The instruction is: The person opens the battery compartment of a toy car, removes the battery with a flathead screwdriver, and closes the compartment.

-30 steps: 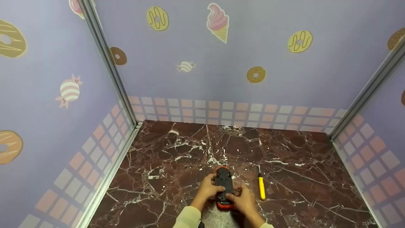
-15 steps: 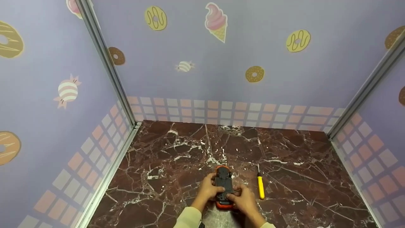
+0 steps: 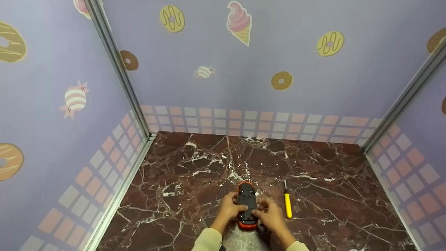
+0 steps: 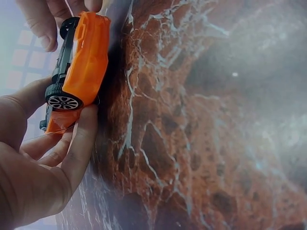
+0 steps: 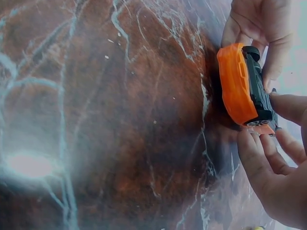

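An orange toy car [image 3: 246, 205] lies upside down, its black underside facing up, close over the marble-patterned tabletop. My left hand [image 3: 229, 210] grips it from the left, thumb across the chassis and fingers along the orange side. From the right my right hand [image 3: 271, 217] pinches it, with the thumb on the edge of the underside and the fingers at the body. A spoked black wheel [image 4: 64, 102] shows in the left wrist view beside the left fingertips. In the right wrist view the car's orange flank [image 5: 235, 84] faces the camera, both hands around it.
A screwdriver [image 3: 288, 205] with a yellow handle lies right of the right hand, its tip pointing away. Dark red marble tabletop [image 3: 181, 212] spreads around. Patterned walls [image 3: 223, 90] with metal corner posts enclose it at the back and sides.
My right hand has shifted slightly right and away from me along the car, its thumb now nearer the chassis edge. The left hand and the car stay nearly where they were.
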A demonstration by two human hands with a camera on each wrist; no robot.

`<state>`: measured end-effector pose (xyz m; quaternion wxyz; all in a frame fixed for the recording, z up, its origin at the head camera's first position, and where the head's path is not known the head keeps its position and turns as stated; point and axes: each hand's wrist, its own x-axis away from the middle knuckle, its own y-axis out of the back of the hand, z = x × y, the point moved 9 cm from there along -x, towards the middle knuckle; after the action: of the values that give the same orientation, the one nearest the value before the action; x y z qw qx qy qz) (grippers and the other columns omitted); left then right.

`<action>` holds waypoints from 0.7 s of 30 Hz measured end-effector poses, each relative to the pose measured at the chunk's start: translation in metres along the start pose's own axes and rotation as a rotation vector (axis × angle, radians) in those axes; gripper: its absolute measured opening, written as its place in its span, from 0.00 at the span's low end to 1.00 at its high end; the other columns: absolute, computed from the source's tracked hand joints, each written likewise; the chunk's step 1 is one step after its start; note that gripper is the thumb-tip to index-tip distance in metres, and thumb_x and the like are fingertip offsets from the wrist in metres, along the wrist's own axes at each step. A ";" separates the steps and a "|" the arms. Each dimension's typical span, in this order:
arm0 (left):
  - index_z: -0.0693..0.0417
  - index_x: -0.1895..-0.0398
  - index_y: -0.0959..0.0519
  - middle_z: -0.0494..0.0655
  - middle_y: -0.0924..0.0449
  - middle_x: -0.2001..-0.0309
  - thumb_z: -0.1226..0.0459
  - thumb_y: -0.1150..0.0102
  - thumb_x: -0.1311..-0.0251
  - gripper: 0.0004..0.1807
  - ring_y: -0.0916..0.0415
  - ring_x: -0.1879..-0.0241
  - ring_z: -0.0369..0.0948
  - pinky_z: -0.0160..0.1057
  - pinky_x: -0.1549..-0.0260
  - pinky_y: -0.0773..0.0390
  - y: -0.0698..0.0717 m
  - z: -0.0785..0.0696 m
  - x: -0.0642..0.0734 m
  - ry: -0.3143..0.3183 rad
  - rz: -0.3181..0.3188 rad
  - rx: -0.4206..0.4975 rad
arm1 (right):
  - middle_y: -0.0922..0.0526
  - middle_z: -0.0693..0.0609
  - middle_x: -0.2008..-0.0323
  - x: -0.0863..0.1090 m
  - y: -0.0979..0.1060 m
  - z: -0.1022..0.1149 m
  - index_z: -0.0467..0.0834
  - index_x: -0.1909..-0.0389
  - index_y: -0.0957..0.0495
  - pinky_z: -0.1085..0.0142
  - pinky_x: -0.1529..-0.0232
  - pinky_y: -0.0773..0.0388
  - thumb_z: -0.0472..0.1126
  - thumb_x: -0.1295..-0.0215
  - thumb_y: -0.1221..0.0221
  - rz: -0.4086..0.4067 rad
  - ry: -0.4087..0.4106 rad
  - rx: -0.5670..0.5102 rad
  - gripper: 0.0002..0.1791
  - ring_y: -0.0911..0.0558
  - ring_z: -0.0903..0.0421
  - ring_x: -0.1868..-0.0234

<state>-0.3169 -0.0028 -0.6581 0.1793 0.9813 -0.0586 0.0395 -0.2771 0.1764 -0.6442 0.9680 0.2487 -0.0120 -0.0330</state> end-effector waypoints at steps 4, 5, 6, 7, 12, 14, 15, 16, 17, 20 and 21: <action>0.67 0.41 0.21 0.55 0.13 0.62 0.71 0.23 0.55 0.33 0.17 0.62 0.45 0.47 0.57 0.18 0.000 -0.001 -0.001 -0.001 0.004 -0.008 | 0.16 0.42 0.63 -0.004 0.001 0.001 0.36 0.50 0.20 0.62 0.67 0.18 0.36 0.48 0.26 0.007 0.010 0.003 0.24 0.15 0.49 0.63; 0.67 0.42 0.21 0.56 0.12 0.61 0.71 0.23 0.55 0.32 0.16 0.62 0.46 0.48 0.57 0.18 0.000 -0.001 -0.001 -0.001 0.002 -0.013 | 0.15 0.41 0.62 -0.005 0.001 0.002 0.37 0.49 0.20 0.62 0.66 0.18 0.36 0.47 0.26 0.008 0.010 -0.001 0.24 0.15 0.48 0.62; 0.67 0.43 0.21 0.56 0.12 0.61 0.71 0.23 0.55 0.32 0.16 0.62 0.46 0.48 0.56 0.18 0.000 -0.002 -0.001 0.001 -0.001 -0.021 | 0.15 0.41 0.61 -0.007 0.001 0.002 0.37 0.48 0.20 0.61 0.65 0.18 0.36 0.47 0.26 0.011 0.002 -0.005 0.24 0.14 0.48 0.62; 0.67 0.43 0.21 0.56 0.13 0.61 0.70 0.23 0.56 0.32 0.16 0.62 0.46 0.48 0.57 0.18 0.001 -0.001 0.000 0.005 -0.004 -0.027 | 0.16 0.41 0.61 -0.007 0.000 0.002 0.37 0.48 0.20 0.61 0.65 0.18 0.36 0.46 0.26 0.016 0.001 -0.013 0.24 0.14 0.47 0.61; 0.66 0.46 0.22 0.55 0.14 0.61 0.69 0.22 0.55 0.30 0.17 0.61 0.47 0.49 0.56 0.18 0.003 -0.001 0.002 0.033 -0.023 -0.047 | 0.16 0.39 0.59 -0.012 0.000 0.005 0.36 0.46 0.21 0.61 0.66 0.17 0.35 0.45 0.28 0.022 0.009 -0.030 0.25 0.14 0.46 0.61; 0.66 0.45 0.23 0.55 0.14 0.61 0.69 0.23 0.55 0.31 0.17 0.61 0.47 0.49 0.56 0.18 0.003 -0.001 0.002 0.033 -0.022 -0.042 | 0.16 0.39 0.60 -0.013 0.000 0.006 0.35 0.46 0.21 0.61 0.67 0.17 0.35 0.45 0.28 0.022 0.019 -0.030 0.25 0.15 0.47 0.61; 0.67 0.45 0.23 0.56 0.14 0.61 0.70 0.23 0.55 0.31 0.17 0.61 0.47 0.48 0.57 0.18 0.003 -0.001 0.002 0.032 -0.018 -0.036 | 0.16 0.39 0.60 -0.014 0.000 0.006 0.35 0.46 0.21 0.61 0.68 0.17 0.35 0.45 0.28 0.024 0.023 -0.030 0.25 0.14 0.47 0.62; 0.67 0.44 0.23 0.55 0.14 0.61 0.70 0.23 0.56 0.32 0.17 0.61 0.47 0.48 0.57 0.18 0.002 -0.001 0.003 0.031 -0.015 -0.032 | 0.16 0.39 0.60 -0.014 0.000 0.006 0.34 0.45 0.21 0.61 0.68 0.17 0.35 0.45 0.28 0.027 0.024 -0.029 0.26 0.14 0.47 0.62; 0.67 0.44 0.23 0.55 0.14 0.61 0.70 0.23 0.56 0.32 0.17 0.61 0.47 0.48 0.57 0.18 0.002 -0.001 0.003 0.028 -0.010 -0.029 | 0.16 0.39 0.60 -0.015 -0.001 0.006 0.34 0.45 0.21 0.61 0.68 0.17 0.35 0.45 0.28 0.030 0.023 -0.030 0.26 0.14 0.47 0.62; 0.67 0.43 0.23 0.56 0.14 0.61 0.71 0.24 0.57 0.33 0.17 0.62 0.46 0.47 0.57 0.17 0.000 -0.002 0.004 0.021 0.003 -0.015 | 0.16 0.41 0.62 -0.016 -0.001 0.007 0.34 0.44 0.21 0.58 0.65 0.17 0.35 0.45 0.28 0.034 0.030 -0.015 0.27 0.15 0.48 0.62; 0.67 0.43 0.23 0.56 0.14 0.61 0.71 0.24 0.58 0.34 0.17 0.61 0.46 0.47 0.57 0.17 -0.001 -0.003 0.004 0.019 0.009 -0.009 | 0.16 0.41 0.62 -0.017 -0.001 0.007 0.34 0.44 0.21 0.58 0.63 0.17 0.36 0.45 0.27 0.031 0.029 -0.005 0.27 0.15 0.48 0.61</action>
<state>-0.3130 -0.0014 -0.6552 0.1843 0.9797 -0.0617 0.0493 -0.2940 0.1734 -0.6388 0.9690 0.2465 -0.0016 -0.0143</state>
